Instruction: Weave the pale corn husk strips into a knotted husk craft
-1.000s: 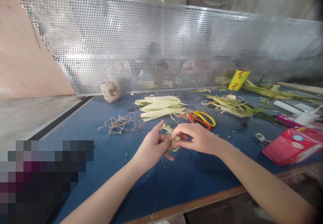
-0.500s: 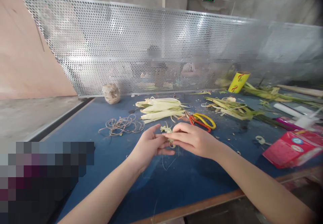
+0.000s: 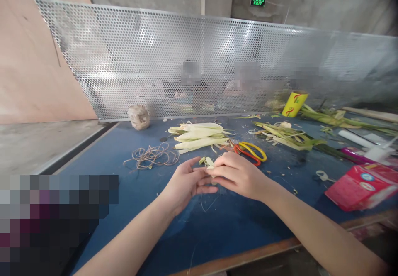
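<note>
A small pale piece of corn husk, twisted or bunched, is held between my two hands above the table. My left hand pinches it from the left with the thumb and upper fingers, while its lower fingers stretch out beneath. From the right, my right hand closes thumb and fingers on the same piece, hiding much of it. Just beyond lie a stack of pale corn husks and scissors with one yellow and one red handle. A loose tangle of brown twine lies left of the stack.
A perforated metal screen borders the blue table at the back. Near it stand a roll of twine and a yellow roll. Green husk scraps and a red package lie to the right. People sit beyond the screen.
Both hands stay together, and the husk piece between them looks more folded, with its pale side showing. The whole view has shifted slightly downward; the other things lie as before.
</note>
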A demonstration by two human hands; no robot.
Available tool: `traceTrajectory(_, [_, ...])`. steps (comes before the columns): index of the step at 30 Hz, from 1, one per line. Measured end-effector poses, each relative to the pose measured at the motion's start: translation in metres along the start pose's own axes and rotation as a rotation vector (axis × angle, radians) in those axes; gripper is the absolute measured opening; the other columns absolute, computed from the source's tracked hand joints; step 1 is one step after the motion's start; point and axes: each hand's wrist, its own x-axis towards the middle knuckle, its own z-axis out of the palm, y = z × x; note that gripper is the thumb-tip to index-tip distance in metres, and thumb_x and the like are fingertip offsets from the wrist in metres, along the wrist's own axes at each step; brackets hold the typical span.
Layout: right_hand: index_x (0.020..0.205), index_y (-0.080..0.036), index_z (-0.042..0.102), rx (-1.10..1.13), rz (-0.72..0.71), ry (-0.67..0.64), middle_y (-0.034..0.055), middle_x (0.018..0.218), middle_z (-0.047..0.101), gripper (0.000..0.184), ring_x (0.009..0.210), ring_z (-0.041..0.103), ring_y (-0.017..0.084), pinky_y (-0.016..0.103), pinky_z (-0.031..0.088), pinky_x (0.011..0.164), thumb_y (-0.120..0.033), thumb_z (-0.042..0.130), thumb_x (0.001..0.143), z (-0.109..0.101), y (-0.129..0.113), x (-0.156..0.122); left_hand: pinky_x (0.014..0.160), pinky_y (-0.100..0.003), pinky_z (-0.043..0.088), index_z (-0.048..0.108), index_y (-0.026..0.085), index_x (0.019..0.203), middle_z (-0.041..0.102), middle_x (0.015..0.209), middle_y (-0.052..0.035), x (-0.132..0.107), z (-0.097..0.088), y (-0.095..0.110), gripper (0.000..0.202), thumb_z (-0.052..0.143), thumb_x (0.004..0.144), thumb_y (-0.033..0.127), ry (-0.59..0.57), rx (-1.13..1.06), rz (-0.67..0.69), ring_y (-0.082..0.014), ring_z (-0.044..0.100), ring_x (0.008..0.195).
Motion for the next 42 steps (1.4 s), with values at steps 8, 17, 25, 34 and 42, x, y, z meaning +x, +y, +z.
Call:
traceTrajectory(8, [0.115,-0.019,0.050,0.051,-0.014,-0.008,0.0105,0.108,0.047,0.033,0.091,0.046,0.019,0.034,0.043,0.078,-0.024,0.053,0.082,-0.005,0.002,-0.001,0.052,-0.020,0.055,0.029,0.000,0.126,0.068,0.066,-0.0085,0.001,-0.002,0.007,0.051,0.047,0.079,-0.001,0.047,-0.059,-0.014,-0.0123,0.064,0.053])
traceTrajectory(17, [0.088,-0.020,0.049,0.341,0.424,0.052,0.0003,0.074,0.051,0.009,0.064,0.047,0.012,0.026,0.042,0.059,-0.018,0.052,0.079,0.001,0.005,0.001,0.055,-0.021,0.056,0.051,0.005,0.105,0.070,0.072,-0.0087,0.003,-0.003,0.006,0.029,0.055,0.076,0.003,0.050,-0.081,0.053,-0.0118,0.064,0.053])
traceTrajectory(25, [0.084,-0.017,0.058,0.625,0.675,-0.031,0.0031,0.076,0.061,0.015,0.065,0.055,0.013,0.024,0.043,0.057,-0.028,0.048,0.084,0.002,0.009,0.003,0.050,-0.021,0.055,0.024,0.002,0.131,0.071,0.079,-0.0143,0.001,-0.001,0.007,0.056,0.049,0.080,0.002,0.025,-0.066,0.087,-0.0141,0.066,0.054])
traceTrajectory(34, [0.070,-0.017,0.063,0.662,0.739,0.110,0.0013,0.067,0.061,0.012,0.062,0.054,0.013,0.025,0.043,0.057,-0.026,0.057,0.076,-0.001,0.013,0.004,0.050,-0.021,0.054,0.019,0.007,0.134,0.070,0.084,-0.0172,0.001,-0.002,0.005,0.060,0.048,0.081,0.004,-0.044,-0.018,0.144,-0.0221,0.068,0.074])
traceTrajectory(42, [0.083,-0.016,0.060,0.904,0.829,-0.110,0.0016,0.069,0.059,0.031,0.053,0.048,0.009,0.021,0.037,0.049,-0.042,0.043,0.085,0.006,0.012,0.003,0.048,-0.021,0.055,0.025,0.006,0.131,0.071,0.079,-0.0118,0.004,-0.004,0.005,0.056,0.046,0.080,-0.001,0.048,-0.102,0.177,-0.0127,0.065,0.053])
